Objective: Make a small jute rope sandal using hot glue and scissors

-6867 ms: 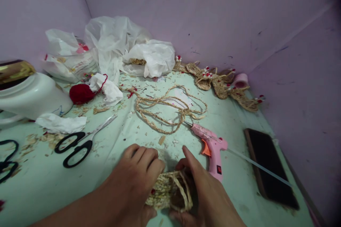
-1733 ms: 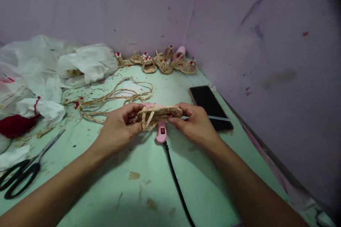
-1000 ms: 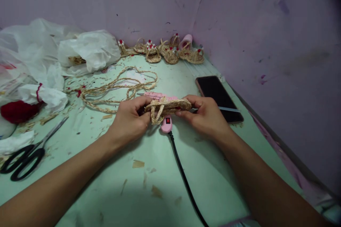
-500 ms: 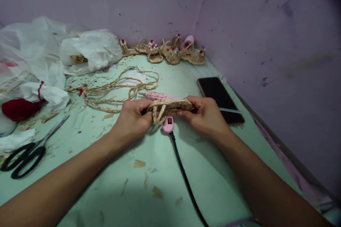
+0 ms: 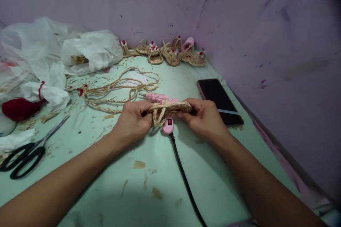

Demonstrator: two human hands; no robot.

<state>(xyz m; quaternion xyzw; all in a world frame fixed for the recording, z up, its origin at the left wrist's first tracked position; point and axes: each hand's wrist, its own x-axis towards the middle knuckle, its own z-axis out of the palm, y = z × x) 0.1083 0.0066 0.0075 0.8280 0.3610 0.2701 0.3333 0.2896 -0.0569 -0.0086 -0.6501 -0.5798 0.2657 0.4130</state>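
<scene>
Pinching a woven straw piece [image 5: 174, 107] from both ends

The left hand [image 5: 136, 118] is closed on the piece's left end, beside a pale braided loop that hangs from it; the right hand [image 5: 204, 115] grips the right end between thumb and fingers. Between them the piece lies roughly level, edge-on to the view, in front of a pink glue gun [image 5: 157, 97]. Whether it touches the gun cannot be told. A red switch shows on the gun's handle, and a black cord [image 5: 183, 173] runs from it towards the near edge of the green counter [image 5: 114, 188].

Beyond the left hand lies a loose bundle of braided cord [image 5: 114, 88]; black-handled scissors [image 5: 29, 154] rest farther left, near a ball of red yarn [image 5: 20, 109]. A dark phone [image 5: 218, 97] lies just beyond the right hand, a pale stick [image 5: 230, 111] across it. Small beaded woven pieces [image 5: 155, 57] line the wall.
</scene>
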